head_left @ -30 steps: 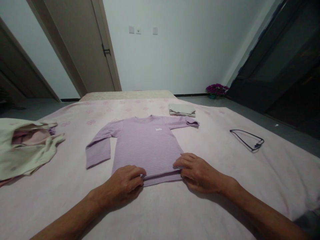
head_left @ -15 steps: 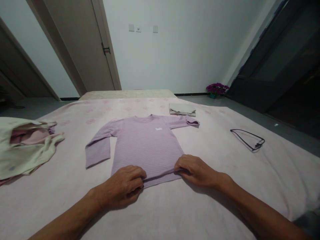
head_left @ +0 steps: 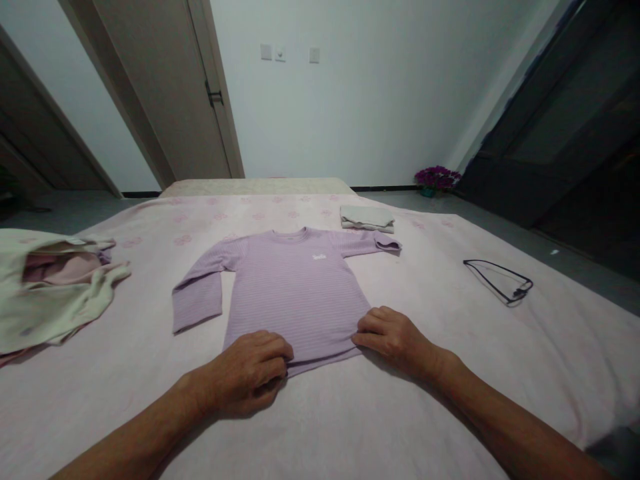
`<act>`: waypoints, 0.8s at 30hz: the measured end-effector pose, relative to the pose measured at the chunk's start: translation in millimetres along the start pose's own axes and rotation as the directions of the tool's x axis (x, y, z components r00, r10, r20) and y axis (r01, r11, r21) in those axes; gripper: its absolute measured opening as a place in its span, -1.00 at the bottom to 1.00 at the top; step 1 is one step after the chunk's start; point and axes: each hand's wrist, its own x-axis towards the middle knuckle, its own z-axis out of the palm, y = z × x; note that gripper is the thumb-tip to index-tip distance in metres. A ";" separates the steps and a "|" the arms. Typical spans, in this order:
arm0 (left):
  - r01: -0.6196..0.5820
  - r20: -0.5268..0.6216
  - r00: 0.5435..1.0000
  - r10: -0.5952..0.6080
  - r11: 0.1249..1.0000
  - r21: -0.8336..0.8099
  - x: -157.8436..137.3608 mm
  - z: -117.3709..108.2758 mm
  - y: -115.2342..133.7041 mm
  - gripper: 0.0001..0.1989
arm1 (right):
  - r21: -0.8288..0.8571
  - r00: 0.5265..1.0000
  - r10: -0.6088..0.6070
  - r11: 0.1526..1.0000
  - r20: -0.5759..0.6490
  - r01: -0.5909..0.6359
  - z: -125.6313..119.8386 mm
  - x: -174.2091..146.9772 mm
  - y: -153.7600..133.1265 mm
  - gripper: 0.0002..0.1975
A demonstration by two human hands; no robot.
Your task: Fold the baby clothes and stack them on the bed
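In the head view, the left hand [head_left: 255,370] is curling narrowly over the near hem [head_left: 320,363] of a purple shirt [head_left: 295,287], at lower centre-left of the frame. The right hand [head_left: 393,337] is bunching its fingers at the hem's right corner, just right of the lower centre, and is appearing to pinch the fabric; its thumb is largely hiding from the camera.

The shirt is lying front up at the centre of the frame, its neckline pointing toward the top, on a pink sheet [head_left: 320,433]. A folded grey cloth [head_left: 367,219] is lying beyond the sleeve at centre-right, a thin black frame, apparently glasses [head_left: 520,293], is resting at right, and a pale garment pile [head_left: 65,313] is occupying the left edge.

In this inspector's judgement, good work here is meaning an even hold on both hem corners, with both layers lying level and the tension staying light enough not to skew the body.

Compared with the frames from half a second and one second ago, the dark gap between the hem layers is now showing narrower. The left hand is staying practically in place, while the right-hand fingers are sitting differently on the corner.
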 end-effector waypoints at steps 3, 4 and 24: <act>0.000 0.018 1.000 0.000 1.000 0.011 -0.5 -0.3 -0.1 -0.85 | 0.076 0.999 0.008 0.997 0.035 -0.010 -1.9 -2.8 -2.2 -0.76; 0.001 0.024 1.000 -0.001 1.000 0.015 -0.5 -0.3 -0.2 -0.85 | 0.112 0.999 0.021 0.993 0.045 -0.026 -3.1 -3.4 -3.3 -0.75; 0.043 0.050 0.998 -0.043 0.999 -0.010 10.1 -6.8 6.0 -0.70 | 0.063 0.917 0.267 0.953 0.298 -0.297 38.2 67.8 18.3 -0.34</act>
